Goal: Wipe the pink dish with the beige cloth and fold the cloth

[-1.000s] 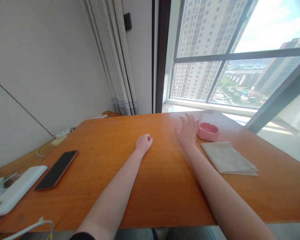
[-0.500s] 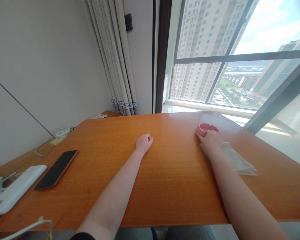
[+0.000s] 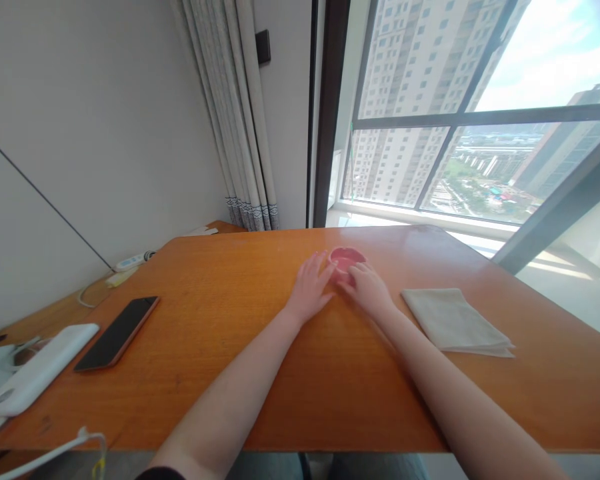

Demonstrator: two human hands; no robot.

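ashtray, pink, sits on the wooden table towards its far edge, between both hands. the right hand grasps its near right side, fingers bent at the rim. the left hand is unclenched, fingers spread, at its left side; i cannot tell whether they touch it. a folded cloth lies to the right.

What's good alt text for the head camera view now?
The right hand grasps a pink open-topped dish, the left hand open beside it, on a brown wooden table. A folded pale grey cloth lies right; a black-screened phone and white oblong object lie left.
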